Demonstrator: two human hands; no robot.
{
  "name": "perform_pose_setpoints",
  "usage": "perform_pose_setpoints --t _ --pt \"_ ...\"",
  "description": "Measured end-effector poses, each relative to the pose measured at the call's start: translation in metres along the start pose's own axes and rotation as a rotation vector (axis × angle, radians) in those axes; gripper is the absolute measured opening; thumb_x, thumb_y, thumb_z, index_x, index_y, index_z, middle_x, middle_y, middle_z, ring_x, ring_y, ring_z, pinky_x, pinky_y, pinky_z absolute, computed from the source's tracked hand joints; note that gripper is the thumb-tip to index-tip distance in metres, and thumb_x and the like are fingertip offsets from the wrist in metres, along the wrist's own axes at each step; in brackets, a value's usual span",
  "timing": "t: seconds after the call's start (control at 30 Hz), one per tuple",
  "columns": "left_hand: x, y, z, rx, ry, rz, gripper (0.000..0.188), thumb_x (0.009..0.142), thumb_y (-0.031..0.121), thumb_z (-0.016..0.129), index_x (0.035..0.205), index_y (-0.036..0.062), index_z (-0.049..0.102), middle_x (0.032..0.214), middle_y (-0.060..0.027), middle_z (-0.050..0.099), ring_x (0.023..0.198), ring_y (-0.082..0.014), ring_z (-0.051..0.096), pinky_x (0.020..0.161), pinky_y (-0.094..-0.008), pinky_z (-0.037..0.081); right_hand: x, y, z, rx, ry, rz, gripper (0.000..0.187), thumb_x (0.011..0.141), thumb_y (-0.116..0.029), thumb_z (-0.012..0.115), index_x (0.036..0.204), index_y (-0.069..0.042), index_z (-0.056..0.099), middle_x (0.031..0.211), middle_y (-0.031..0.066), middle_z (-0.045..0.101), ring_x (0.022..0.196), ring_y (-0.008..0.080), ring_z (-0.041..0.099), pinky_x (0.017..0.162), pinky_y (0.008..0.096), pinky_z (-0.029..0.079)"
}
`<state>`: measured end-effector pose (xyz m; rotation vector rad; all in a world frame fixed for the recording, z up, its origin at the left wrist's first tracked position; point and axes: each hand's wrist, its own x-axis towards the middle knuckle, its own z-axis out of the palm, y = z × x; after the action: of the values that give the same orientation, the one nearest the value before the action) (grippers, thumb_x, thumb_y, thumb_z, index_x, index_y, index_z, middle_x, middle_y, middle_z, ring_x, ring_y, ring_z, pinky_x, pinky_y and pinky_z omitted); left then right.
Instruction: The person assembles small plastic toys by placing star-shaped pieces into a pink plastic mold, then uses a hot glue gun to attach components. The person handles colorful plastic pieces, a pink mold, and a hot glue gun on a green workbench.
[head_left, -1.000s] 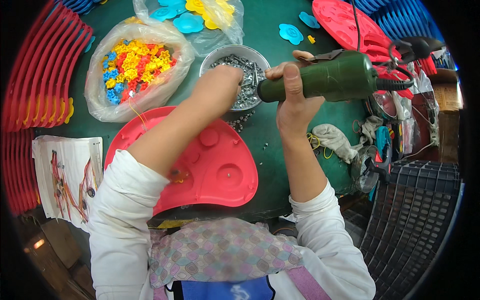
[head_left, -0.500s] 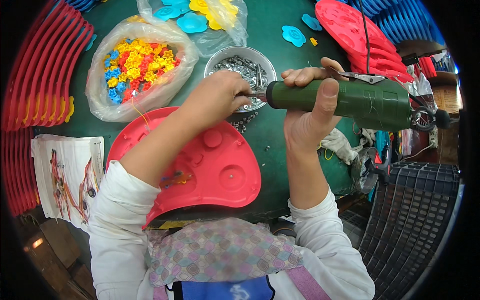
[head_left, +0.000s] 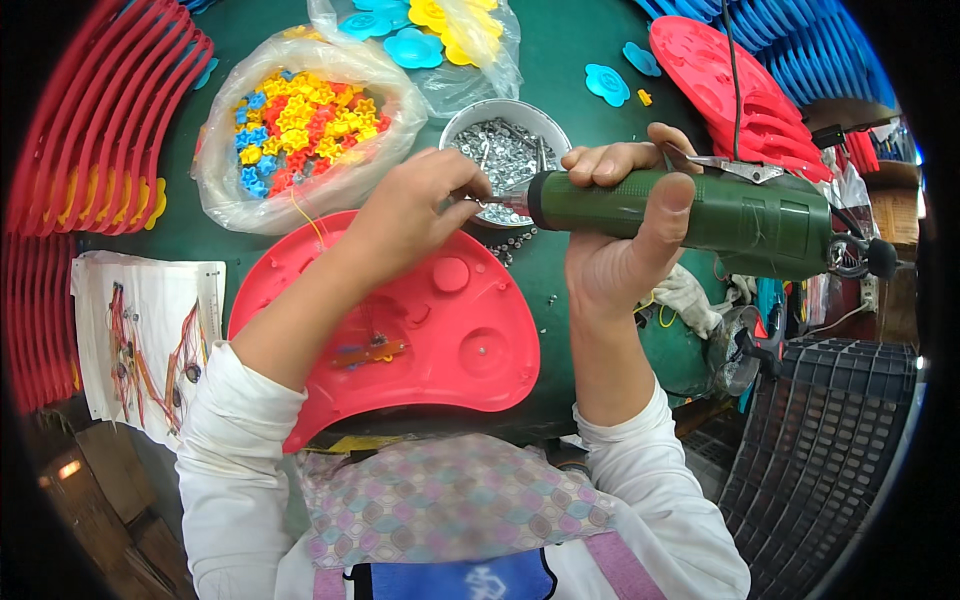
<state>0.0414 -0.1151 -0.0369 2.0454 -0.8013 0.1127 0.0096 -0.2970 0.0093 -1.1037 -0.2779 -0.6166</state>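
My right hand [head_left: 625, 235] grips a green electric screwdriver [head_left: 750, 215], held level with its bit facing left. Its thumb and fingers wrap round the front of the body. At the bit's tip, the thumb and fingertips of my left hand [head_left: 410, 205] are pinched together; whatever lies between them is too small to make out. Just behind the tip stands a white bowl [head_left: 562, 140] of small metal screws [head_left: 500, 145]. Below my left forearm lies a red plastic shell [head_left: 445, 365], open side up, with a small brown circuit board [head_left: 370, 353] in it.
A clear bag [head_left: 222, 185] holds star-shaped plastic pieces. Red frames [head_left: 110, 110] stack at the left, above a white sheet with wired parts [head_left: 150, 345]. Red panels [head_left: 710, 80] and blue pieces [head_left: 800, 50] pile at far right; gloves [head_left: 685, 300] lie below. A black crate [head_left: 820, 440] stands lower right.
The view has shifted slightly, so the table's contents sit a little further right. My left hand has turned slightly at the bit tip, and more of the circuit board shows.
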Motion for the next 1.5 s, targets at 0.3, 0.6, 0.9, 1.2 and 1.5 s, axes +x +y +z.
perform_pose_setpoints --t 0.3,0.6,0.9,1.2,1.5 --pt "-0.032 0.006 -0.025 -0.045 0.077 -0.042 0.014 0.081 0.003 0.072 0.093 0.0028 0.064 0.091 -0.0118 0.065 0.090 -0.0303 0.064 0.078 -0.0397 0.052 -0.011 0.001 0.022 0.182 -0.113 0.056 0.055 0.096 -0.040 0.067 0.125 0.000 0.043 0.084 0.0102 0.059 0.076 0.0201 0.062 0.080 0.0443 0.055" --pt "-0.072 0.009 -0.032 0.089 0.142 -0.225 0.016 0.080 0.005 0.074 0.092 0.0025 0.064 0.088 -0.0125 0.064 0.087 -0.0308 0.063 0.074 -0.0409 0.051 -0.027 0.007 0.040 0.185 -0.185 0.094 0.052 0.094 -0.031 0.069 0.125 0.002 0.044 0.086 0.0100 0.062 0.077 0.0198 0.064 0.079 0.0424 0.056" --pt "-0.080 0.008 -0.021 0.027 0.154 -0.233 0.012 0.081 0.000 0.068 0.090 0.0017 0.060 0.090 -0.0139 0.064 0.088 -0.0333 0.063 0.077 -0.0423 0.051 -0.029 0.010 0.033 0.025 -0.131 0.139 0.048 0.093 -0.022 0.070 0.122 0.007 0.046 0.080 0.0104 0.066 0.073 0.0184 0.066 0.077 0.0349 0.055" --pt "-0.082 0.005 -0.019 0.028 0.164 -0.194 0.014 0.080 -0.003 0.066 0.091 0.0016 0.059 0.088 -0.0141 0.062 0.088 -0.0338 0.061 0.076 -0.0426 0.050 -0.029 0.016 0.033 0.064 -0.148 0.186 0.043 0.094 -0.020 0.069 0.119 0.006 0.047 0.079 0.0094 0.065 0.073 0.0180 0.066 0.076 0.0343 0.055" --pt "-0.083 -0.002 -0.012 -0.097 0.199 -0.239 0.015 0.081 -0.003 0.066 0.095 0.0018 0.061 0.090 -0.0136 0.063 0.089 -0.0327 0.062 0.077 -0.0412 0.051 -0.020 0.024 0.029 0.109 -0.383 0.329 0.044 0.092 -0.028 0.071 0.119 -0.001 0.049 0.080 0.0094 0.062 0.071 0.0194 0.063 0.073 0.0377 0.055"
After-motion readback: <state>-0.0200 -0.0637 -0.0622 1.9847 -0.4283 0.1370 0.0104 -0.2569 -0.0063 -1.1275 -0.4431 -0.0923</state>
